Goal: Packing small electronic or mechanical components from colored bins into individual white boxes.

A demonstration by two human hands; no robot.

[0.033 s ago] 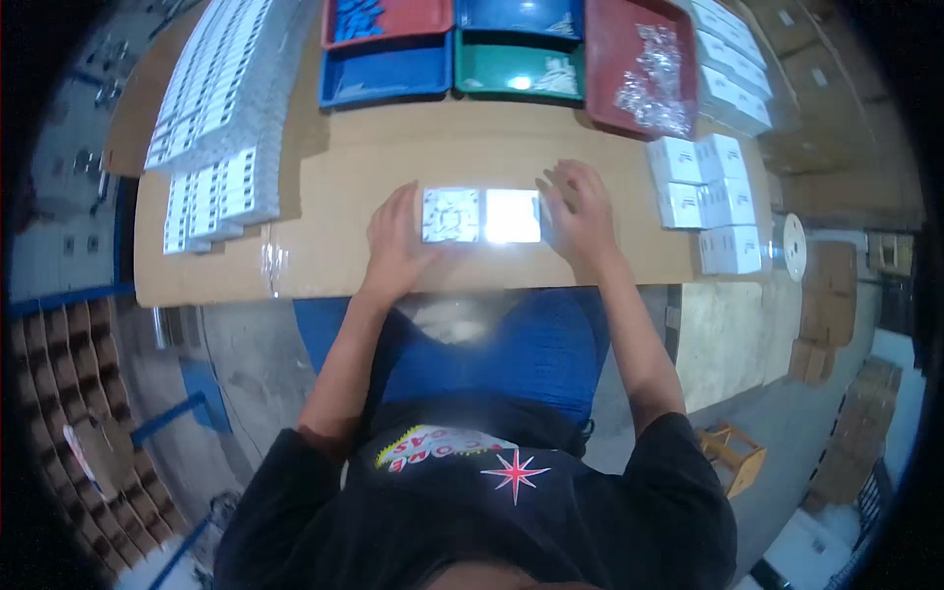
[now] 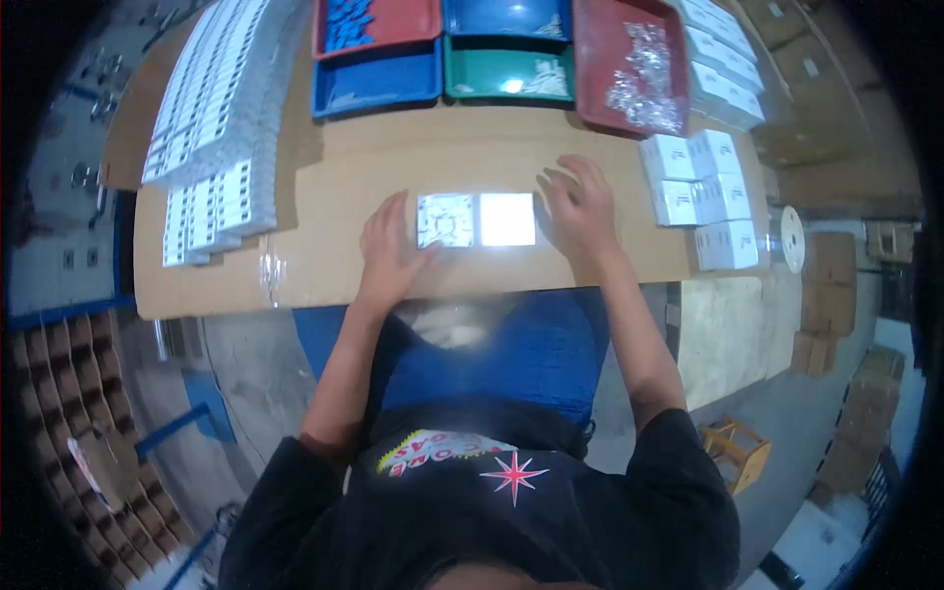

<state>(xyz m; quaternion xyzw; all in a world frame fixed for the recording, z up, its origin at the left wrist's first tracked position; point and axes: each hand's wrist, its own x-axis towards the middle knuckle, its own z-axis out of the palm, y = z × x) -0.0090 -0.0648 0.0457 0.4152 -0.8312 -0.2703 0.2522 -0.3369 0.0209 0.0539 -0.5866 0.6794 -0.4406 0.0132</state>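
Two flat white square pieces lie side by side on the cardboard-covered table in front of me. Raised moulded details and a round shape in the middle mark the left square piece (image 2: 445,220). The right square piece (image 2: 507,219) looks plain and shines brightly with glare. My left hand (image 2: 388,251) rests open at the left piece, fingers spread along its left side and the thumb by its lower left corner. Just right of the plain piece is my right hand (image 2: 582,211), open with curved fingers apart and nothing visible in them.
Tall stacks of white pieces (image 2: 221,88) stand at the left. Beyond the hands are a blue tray (image 2: 379,79), a green tray (image 2: 492,84) with white parts and a red tray (image 2: 600,88) with clear parts. White boxes (image 2: 723,197) are stacked at the right.
The whole view has shifted slightly. My hands and the two square pieces keep nearly the same positions relative to each other.
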